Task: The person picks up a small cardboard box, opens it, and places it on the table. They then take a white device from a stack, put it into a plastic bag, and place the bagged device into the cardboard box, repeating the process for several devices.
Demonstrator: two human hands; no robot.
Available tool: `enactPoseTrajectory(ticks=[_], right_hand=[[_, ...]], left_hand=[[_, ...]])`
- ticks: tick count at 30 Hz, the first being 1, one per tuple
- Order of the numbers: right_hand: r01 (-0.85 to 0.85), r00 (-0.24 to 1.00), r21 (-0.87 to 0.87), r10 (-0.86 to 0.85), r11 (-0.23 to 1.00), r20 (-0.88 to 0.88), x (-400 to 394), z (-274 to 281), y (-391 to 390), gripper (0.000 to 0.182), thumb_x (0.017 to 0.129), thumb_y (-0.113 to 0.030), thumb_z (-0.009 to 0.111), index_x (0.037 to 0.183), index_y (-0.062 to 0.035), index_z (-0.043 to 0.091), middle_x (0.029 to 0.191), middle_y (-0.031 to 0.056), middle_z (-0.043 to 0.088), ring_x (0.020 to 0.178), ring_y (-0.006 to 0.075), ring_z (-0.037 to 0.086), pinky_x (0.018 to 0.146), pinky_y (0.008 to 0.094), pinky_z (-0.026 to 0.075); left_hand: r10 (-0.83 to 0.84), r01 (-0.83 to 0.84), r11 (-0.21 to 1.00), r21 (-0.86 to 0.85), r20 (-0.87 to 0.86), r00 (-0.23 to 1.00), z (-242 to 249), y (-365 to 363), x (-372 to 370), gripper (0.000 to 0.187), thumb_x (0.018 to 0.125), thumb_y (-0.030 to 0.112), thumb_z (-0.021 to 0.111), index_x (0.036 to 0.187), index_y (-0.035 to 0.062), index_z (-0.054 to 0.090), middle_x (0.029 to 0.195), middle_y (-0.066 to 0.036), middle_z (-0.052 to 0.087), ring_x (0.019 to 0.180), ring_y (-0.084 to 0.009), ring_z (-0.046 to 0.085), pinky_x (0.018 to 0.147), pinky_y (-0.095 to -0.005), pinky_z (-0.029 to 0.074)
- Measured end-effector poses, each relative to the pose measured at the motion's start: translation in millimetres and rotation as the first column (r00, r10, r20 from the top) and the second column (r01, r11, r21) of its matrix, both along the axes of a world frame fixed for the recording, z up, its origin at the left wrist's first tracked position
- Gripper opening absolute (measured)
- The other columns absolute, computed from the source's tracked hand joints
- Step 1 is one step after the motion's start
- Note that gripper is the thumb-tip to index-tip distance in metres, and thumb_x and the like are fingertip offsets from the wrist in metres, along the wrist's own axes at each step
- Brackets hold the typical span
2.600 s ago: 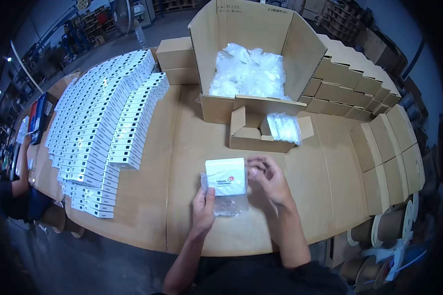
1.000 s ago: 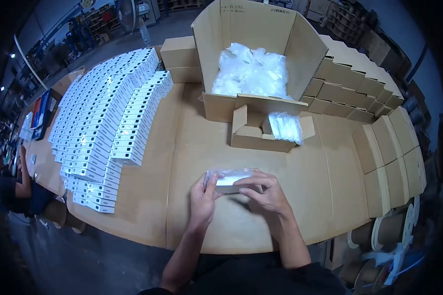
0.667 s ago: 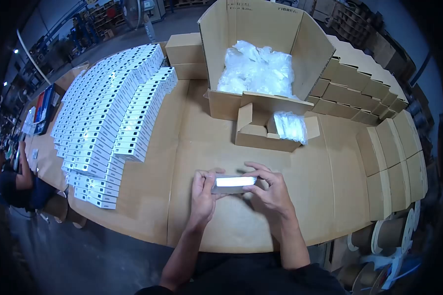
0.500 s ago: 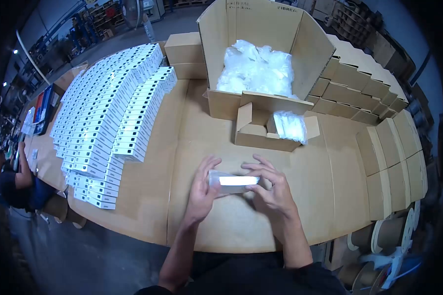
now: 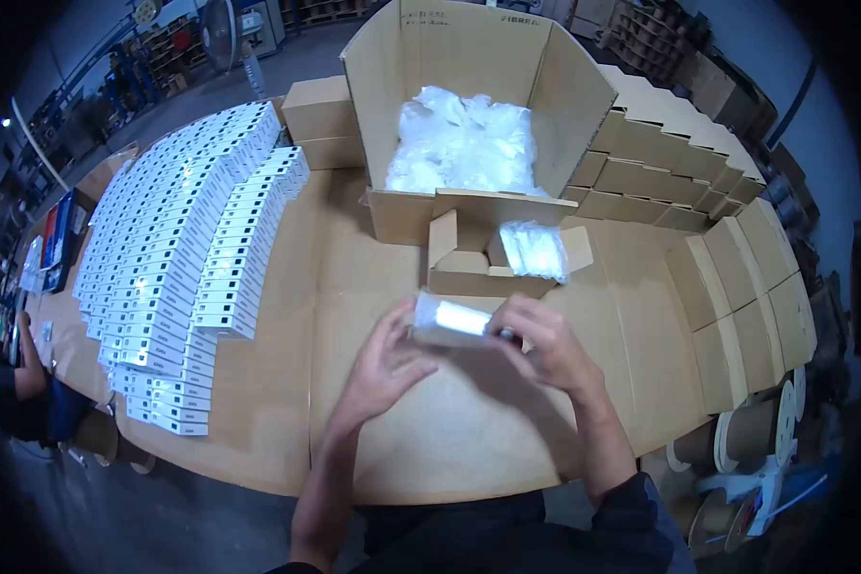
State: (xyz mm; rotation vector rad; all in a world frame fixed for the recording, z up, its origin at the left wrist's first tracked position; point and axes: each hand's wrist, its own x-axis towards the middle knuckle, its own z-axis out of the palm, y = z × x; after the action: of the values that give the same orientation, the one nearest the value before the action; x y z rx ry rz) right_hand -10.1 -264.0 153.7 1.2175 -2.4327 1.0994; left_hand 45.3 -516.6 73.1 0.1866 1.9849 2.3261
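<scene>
A small white box in a clear plastic bag [image 5: 450,320] is raised over the table, its left end tilted up. My right hand [image 5: 545,346] pinches its right end between thumb and fingers. My left hand [image 5: 381,371] is beside the bag's left end, thumb and fingers spread. Whether its fingertips touch the plastic is hard to tell. Just beyond my hands stands a small open carton [image 5: 493,284], with bagged items [image 5: 534,251] packed upright in its right part.
A large open carton [image 5: 378,215] behind holds a heap of plastic-wrapped items [image 5: 464,143]. Rows of stacked white boxes [image 5: 153,258] fill the left side. Brown cartons [image 5: 756,277] line the right edge. Another person [image 5: 33,378] is at far left, and cable spools [image 5: 751,430] stand below right.
The bagged box has moved up toward the small carton, carried by my right hand. My left hand has loosened from its left end and opened. The whole view has shifted slightly.
</scene>
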Motion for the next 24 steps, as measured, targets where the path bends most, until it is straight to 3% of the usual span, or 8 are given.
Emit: enactPoseTrajectory(ticks=[1, 3, 4, 7, 12, 18, 24], right_hand=[[0.111, 0.994, -0.054, -0.112, 0.992, -0.003, -5, 2, 2, 0.014, 0.084, 0.005, 0.075, 0.091, -0.0009, 0.064, 0.086, 0.0099, 0.063, 0.072, 0.023, 0.066, 0.062, 0.034, 0.055], [0.321, 0.945, -0.168, -0.326, 0.932, -0.003, -18, -1, 6, 0.014, 0.084, 0.005, 0.074, 0.091, -0.0001, 0.063, 0.087, 0.0121, 0.061, 0.075, 0.0289, 0.066, 0.066, 0.0387, 0.055], [0.364, 0.924, -0.25, -0.382, 0.897, -0.026, -26, -10, 5, 0.014, 0.086, 0.008, 0.072, 0.09, 0.0011, 0.061, 0.086, 0.0124, 0.058, 0.072, 0.0289, 0.064, 0.064, 0.0386, 0.054], [0.433, 0.857, -0.236, -0.479, 0.87, -0.191, -39, -25, -2, 0.017, 0.085, 0.006, 0.074, 0.091, 0.0008, 0.059, 0.085, 0.0133, 0.056, 0.071, 0.0291, 0.062, 0.061, 0.0397, 0.053], [0.484, 0.79, -0.139, -0.5, 0.864, -0.356, -51, -48, -10, 0.014, 0.089, 0.002, 0.07, 0.093, -0.0003, 0.057, 0.089, 0.0145, 0.053, 0.071, 0.0316, 0.06, 0.059, 0.0448, 0.049], [0.579, 0.806, -0.117, -0.588, 0.807, -0.065, -48, -43, -19, 0.015, 0.089, 0.002, 0.069, 0.098, -0.0005, 0.058, 0.091, 0.0172, 0.055, 0.076, 0.0376, 0.061, 0.062, 0.0478, 0.05], [0.621, 0.779, 0.014, -0.615, 0.784, -0.121, -51, -23, -26, 0.019, 0.091, -0.001, 0.066, 0.108, -0.0025, 0.058, 0.098, 0.0212, 0.06, 0.08, 0.0435, 0.063, 0.067, 0.052, 0.052]], left_hand=[[0.015, -0.034, 0.974, -0.224, -0.085, 0.996, 1, -1, -6, 0.072, 0.09, 0.007, 0.075, 0.154, 0.0078, 0.04, 0.153, -0.015, 0.045, 0.132, -0.0275, 0.053, 0.106, -0.0405, 0.05], [-0.009, -0.161, 0.775, -0.611, -0.266, 0.964, 9, -3, -24, 0.072, 0.091, 0.013, 0.075, 0.154, 0.0111, 0.041, 0.151, -0.016, 0.047, 0.129, -0.0304, 0.055, 0.106, -0.042, 0.049], [-0.061, -0.182, 0.755, -0.63, -0.343, 0.937, 9, -2, -31, 0.069, 0.093, 0.017, 0.072, 0.155, 0.0142, 0.041, 0.142, -0.019, 0.052, 0.125, -0.0353, 0.058, 0.105, -0.0443, 0.048], [-0.157, -0.205, 0.602, -0.771, -0.366, 0.917, 12, 2, -46, 0.069, 0.093, 0.016, 0.072, 0.155, 0.0145, 0.042, 0.132, -0.019, 0.058, 0.118, -0.0355, 0.06, 0.102, -0.0459, 0.049], [-0.243, -0.277, 0.489, -0.828, -0.434, 0.868, 1, 7, -68, 0.073, 0.092, 0.018, 0.072, 0.157, 0.012, 0.039, 0.117, -0.018, 0.063, 0.108, -0.0346, 0.062, 0.093, -0.0474, 0.05], [-0.225, -0.271, 0.518, -0.811, -0.435, 0.872, -13, 3, -78, 0.079, 0.09, 0.018, 0.075, 0.158, 0.0104, 0.036, 0.103, -0.016, 0.066, 0.095, -0.0339, 0.064, 0.087, -0.0469, 0.051], [-0.217, -0.286, 0.538, -0.793, -0.458, 0.862, -18, 2, -77, 0.081, 0.09, 0.017, 0.076, 0.159, 0.0096, 0.035, 0.098, -0.016, 0.067, 0.091, -0.0341, 0.065, 0.085, -0.0456, 0.052]])
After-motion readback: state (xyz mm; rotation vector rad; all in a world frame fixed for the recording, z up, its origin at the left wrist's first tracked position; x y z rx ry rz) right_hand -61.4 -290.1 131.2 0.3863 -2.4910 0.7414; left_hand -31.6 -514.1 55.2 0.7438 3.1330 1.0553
